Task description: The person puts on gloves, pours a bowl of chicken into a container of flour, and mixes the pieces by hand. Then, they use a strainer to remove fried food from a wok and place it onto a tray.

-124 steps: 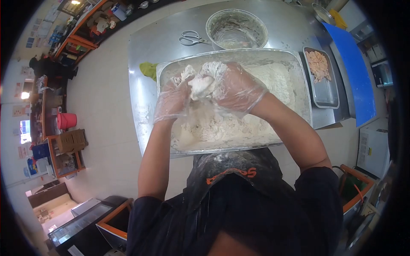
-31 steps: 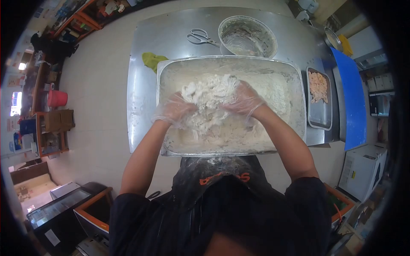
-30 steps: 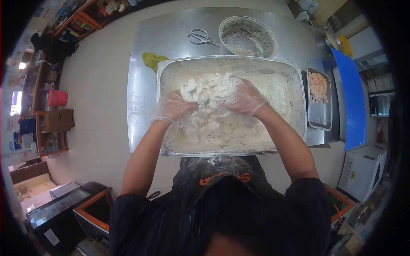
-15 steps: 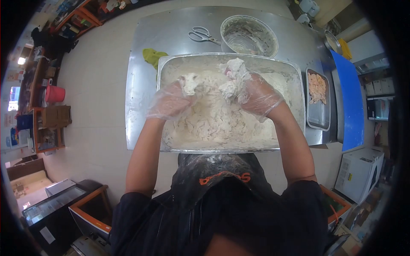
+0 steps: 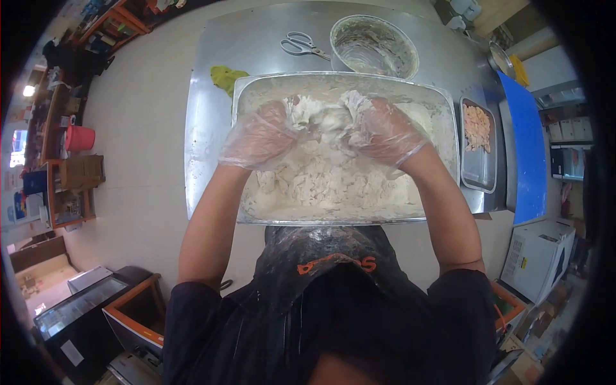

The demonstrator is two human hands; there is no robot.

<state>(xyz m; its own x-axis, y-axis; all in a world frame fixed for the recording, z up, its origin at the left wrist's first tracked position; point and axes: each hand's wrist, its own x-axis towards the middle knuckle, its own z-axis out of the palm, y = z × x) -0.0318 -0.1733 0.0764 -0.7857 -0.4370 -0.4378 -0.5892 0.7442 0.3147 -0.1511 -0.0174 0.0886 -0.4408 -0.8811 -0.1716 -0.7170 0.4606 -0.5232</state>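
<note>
A deep metal tray (image 5: 240, 96) of white flour (image 5: 321, 183) lies in front of me, with lumpy coated pieces showing in the flour. My left hand (image 5: 263, 136), in a clear plastic glove, curls round a flour-coated piece (image 5: 301, 110) in the tray's left half. My right hand (image 5: 388, 133), gloved the same way, is closed on a floury clump (image 5: 355, 108). Loose flour between the hands is smeared by motion. Flour hides most of the fingertips, and what lies under the coating cannot be made out.
Behind the tray stand a batter-smeared bowl (image 5: 414, 54), scissors (image 5: 301, 45) and a green cloth (image 5: 228, 78) on the steel table (image 5: 256, 32). To the right are a smaller tray (image 5: 478, 173) with pale orange raw pieces (image 5: 476, 128) and a blue board (image 5: 525, 154).
My right hand has lowered and turned inward with its floury clump. My left hand has shifted slightly up and inward, and flour between the hands is stirred.
</note>
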